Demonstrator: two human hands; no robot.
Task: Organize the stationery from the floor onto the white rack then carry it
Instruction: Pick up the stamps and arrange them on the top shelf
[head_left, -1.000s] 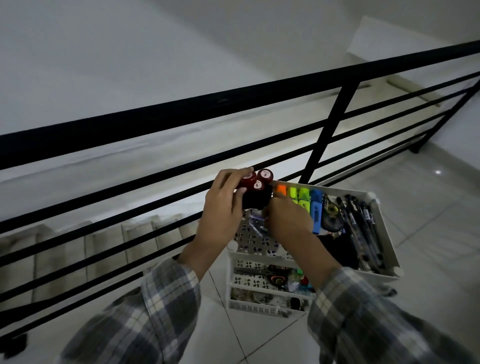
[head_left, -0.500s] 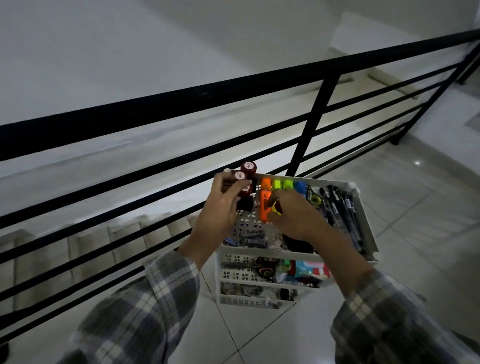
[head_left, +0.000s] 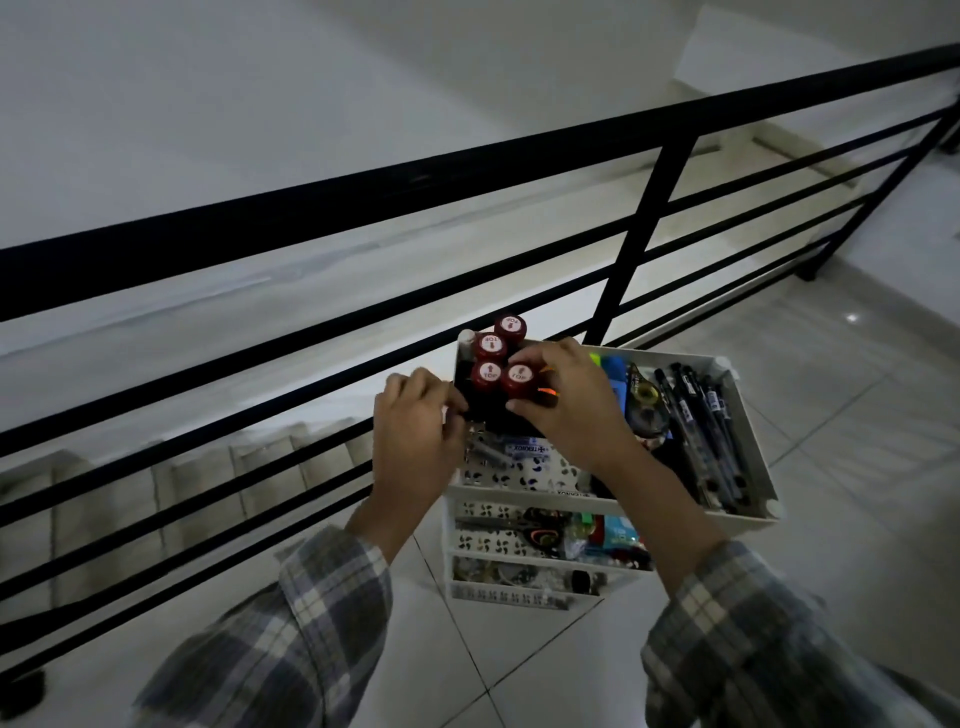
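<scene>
The white three-tier rack (head_left: 524, 497) stands on the tiled floor beside a railing. Several black bottles with red caps (head_left: 491, 376) marked "TOP" stand bunched in the back left corner of its top tier. My left hand (head_left: 415, 431) grips them from the left side with curled fingers. My right hand (head_left: 576, 410) curls round the front right bottle and hides most of the highlighters (head_left: 615, 379). A correction tape (head_left: 644, 395) and black pens (head_left: 701, 415) lie along the right of the top tier. Scissors (head_left: 540, 530) and small items fill the lower tiers.
A black metal railing (head_left: 363, 208) runs just behind the rack, with its post (head_left: 644, 244) close to the rack's back edge. Stairs (head_left: 208, 467) drop away beyond it on the left. Pale floor tiles (head_left: 857, 415) spread to the right and front.
The red-capped bottles have come down from my raised left hand into the rack's back left corner. My right hand has moved from the highlighters onto the bottles.
</scene>
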